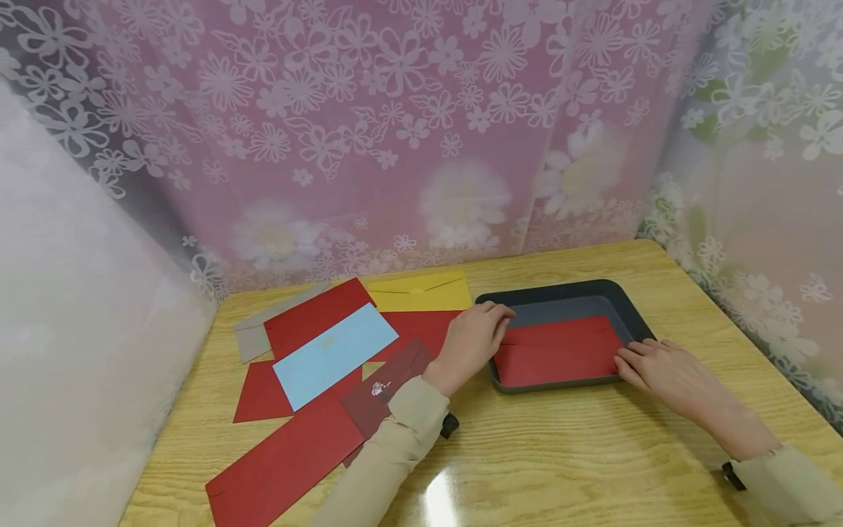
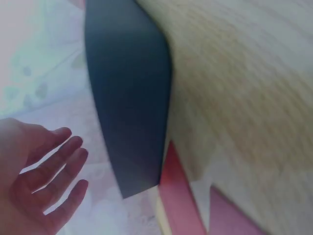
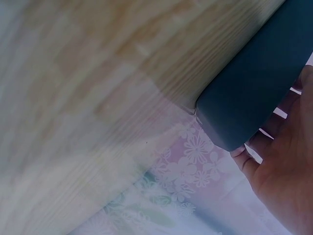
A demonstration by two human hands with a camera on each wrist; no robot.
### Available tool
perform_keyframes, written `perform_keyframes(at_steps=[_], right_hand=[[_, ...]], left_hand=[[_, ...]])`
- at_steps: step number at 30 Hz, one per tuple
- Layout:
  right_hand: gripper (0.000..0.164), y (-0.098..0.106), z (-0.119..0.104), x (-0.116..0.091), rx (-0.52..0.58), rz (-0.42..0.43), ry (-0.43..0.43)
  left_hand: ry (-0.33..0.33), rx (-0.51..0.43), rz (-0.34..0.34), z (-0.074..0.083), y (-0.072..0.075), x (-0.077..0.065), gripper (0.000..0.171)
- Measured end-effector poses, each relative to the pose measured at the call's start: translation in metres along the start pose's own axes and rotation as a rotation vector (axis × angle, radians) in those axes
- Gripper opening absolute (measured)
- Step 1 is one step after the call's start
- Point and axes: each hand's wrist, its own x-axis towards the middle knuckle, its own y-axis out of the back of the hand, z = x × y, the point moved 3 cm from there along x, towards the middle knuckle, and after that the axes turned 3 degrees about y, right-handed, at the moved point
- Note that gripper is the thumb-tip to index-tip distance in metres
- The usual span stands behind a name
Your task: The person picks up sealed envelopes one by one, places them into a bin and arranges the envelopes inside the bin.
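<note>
A red envelope (image 1: 560, 353) lies inside a dark grey baking tray (image 1: 632, 316), along the tray's front part. My left hand (image 1: 469, 342) is over the tray's left rim, its fingertips by the envelope's left end. In the left wrist view its fingers (image 2: 68, 161) are spread and loosely bent, holding nothing. At the tray's front right corner is my right hand (image 1: 665, 373), fingertips touching the rim beside the envelope's right end. The right wrist view has these fingers (image 3: 274, 125) reaching over the tray's rim, partly hidden behind its wall (image 3: 244, 107).
Left of the tray, several envelopes overlap on the wooden table (image 1: 560, 454): a light blue envelope (image 1: 336, 355), a yellow envelope (image 1: 421, 291), a grey envelope (image 1: 253, 337), a maroon envelope (image 1: 388, 380) and several red ones. A floral curtain (image 1: 395, 146) hangs behind the table.
</note>
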Motion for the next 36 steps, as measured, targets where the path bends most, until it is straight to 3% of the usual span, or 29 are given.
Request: perform_keyframes(at_steps=[7, 23, 36], right_hand=[[0.014, 0.001, -0.001, 0.0, -0.007, 0.011, 0.023], [0.014, 0.002, -0.001, 0.001, -0.002, 0.001, 0.02], [0.02, 0.003, -0.002, 0.0, -0.012, -0.048, 0.027]], left_hand=[[0.027, 0.023, 0.114, -0.012, 0.025, -0.012, 0.019], [0.171, -0.001, 0.246, -0.057, 0.077, -0.052, 0.017], [0.32, 0.017, 0.301, -0.101, 0.109, -0.115, 0.012]])
